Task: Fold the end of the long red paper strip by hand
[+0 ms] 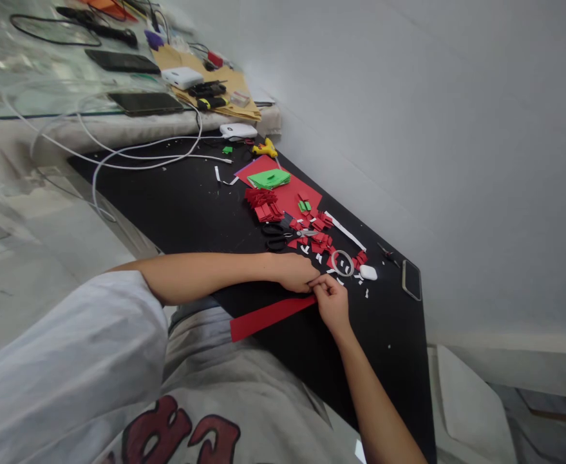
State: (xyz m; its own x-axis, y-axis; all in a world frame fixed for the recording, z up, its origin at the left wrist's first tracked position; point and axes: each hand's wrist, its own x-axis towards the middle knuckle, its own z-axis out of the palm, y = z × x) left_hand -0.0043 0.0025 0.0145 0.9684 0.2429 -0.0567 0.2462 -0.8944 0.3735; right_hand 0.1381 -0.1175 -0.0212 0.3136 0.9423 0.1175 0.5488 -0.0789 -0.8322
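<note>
Your right hand [331, 301] pinches one end of the red paper strip [273, 317] between thumb and fingers. Your left hand [298, 272] is curled and meets the right one at that end; its fingertips are hidden, so you cannot tell what they grip. The strip slants from your hands across the near edge of the black surface [190, 212], its wide end over your lap.

Just beyond your hands sit a tape ring [342, 263], a white case [368, 272] and small white scraps [304, 249] among folded red pieces [321, 242]. The black-handled scissors [277, 243] lie beside them. Farther out, green paper [269, 178] rests on a red sheet [306, 191], with a yellow glue gun [264, 149] near it. A phone [412, 280] lies near the right end, and a white cable [142, 166] loops over the far left part.
</note>
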